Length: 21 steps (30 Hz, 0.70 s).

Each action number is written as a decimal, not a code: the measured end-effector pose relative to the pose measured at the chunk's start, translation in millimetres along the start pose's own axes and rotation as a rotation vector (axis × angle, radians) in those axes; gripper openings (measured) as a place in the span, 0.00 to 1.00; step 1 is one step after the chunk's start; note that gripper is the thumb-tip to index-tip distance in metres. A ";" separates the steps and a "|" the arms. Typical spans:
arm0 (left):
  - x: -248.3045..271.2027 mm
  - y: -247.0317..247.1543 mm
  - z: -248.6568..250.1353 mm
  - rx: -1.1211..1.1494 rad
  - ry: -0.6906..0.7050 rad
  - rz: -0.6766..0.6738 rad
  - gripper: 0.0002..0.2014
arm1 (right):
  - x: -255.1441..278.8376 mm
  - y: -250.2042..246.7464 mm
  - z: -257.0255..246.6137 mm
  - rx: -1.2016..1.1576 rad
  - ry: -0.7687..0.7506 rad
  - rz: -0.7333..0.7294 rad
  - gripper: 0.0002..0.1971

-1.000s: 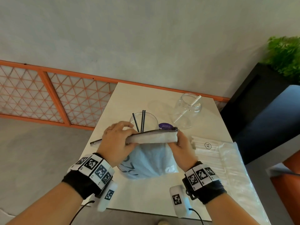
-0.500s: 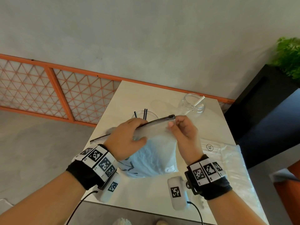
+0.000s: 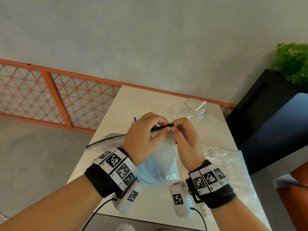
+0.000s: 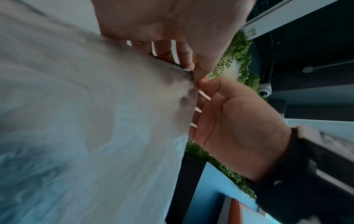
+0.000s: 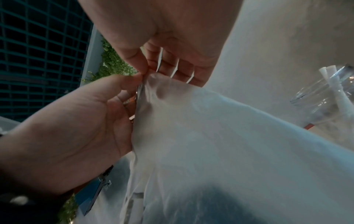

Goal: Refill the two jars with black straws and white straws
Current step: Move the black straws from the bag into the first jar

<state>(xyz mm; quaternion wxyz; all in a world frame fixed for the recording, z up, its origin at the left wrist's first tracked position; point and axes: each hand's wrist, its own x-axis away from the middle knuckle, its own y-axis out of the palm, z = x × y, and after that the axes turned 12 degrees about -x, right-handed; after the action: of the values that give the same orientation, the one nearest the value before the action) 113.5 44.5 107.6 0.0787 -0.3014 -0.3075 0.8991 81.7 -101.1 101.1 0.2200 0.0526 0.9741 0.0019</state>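
A frosted zip bag (image 3: 160, 160) hangs above the table, lifted by its black zip strip (image 3: 160, 128). My left hand (image 3: 164, 129) and right hand (image 3: 174, 128) meet at the strip's right end, and each pinches it between thumb and fingertips. The wrist views show the same bag (image 4: 95, 121) (image 5: 229, 136) with both thumbs nipping its corner. Behind the hands stands a clear jar (image 3: 194, 109) holding a white straw (image 3: 200, 105). A black straw tip (image 3: 135, 119) sticks up past my left hand, which hides that straw's jar.
A clear pack of white straws (image 3: 225, 162) lies at the right of the white table (image 3: 150, 200). Another flat zip bag (image 3: 106, 140) lies at the table's left edge. An orange lattice fence (image 3: 66, 100) and a dark planter (image 3: 266, 114) flank the table.
My left hand has slid right along the zip strip to meet the right hand at its end. Both hands and the bag top have risen and moved away from me.
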 end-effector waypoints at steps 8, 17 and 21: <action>1.0 -9.0 -0.2 -0.064 0.017 -0.006 0.05 | -2.7 7.4 -3.4 -0.063 0.018 0.039 0.08; 40.0 -60.3 -67.8 -0.273 -0.143 0.065 0.10 | -18.3 -10.0 2.9 -0.200 0.122 0.363 0.09; 63.1 -81.9 -93.4 -0.328 -0.261 0.138 0.12 | -22.7 -16.5 8.2 -0.208 0.155 0.432 0.13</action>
<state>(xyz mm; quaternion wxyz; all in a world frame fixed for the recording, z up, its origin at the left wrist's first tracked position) 114.1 177.7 66.9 -0.0738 -0.2117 -0.4358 0.8717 103.9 -120.1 103.0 0.1432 0.2362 0.9488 0.1530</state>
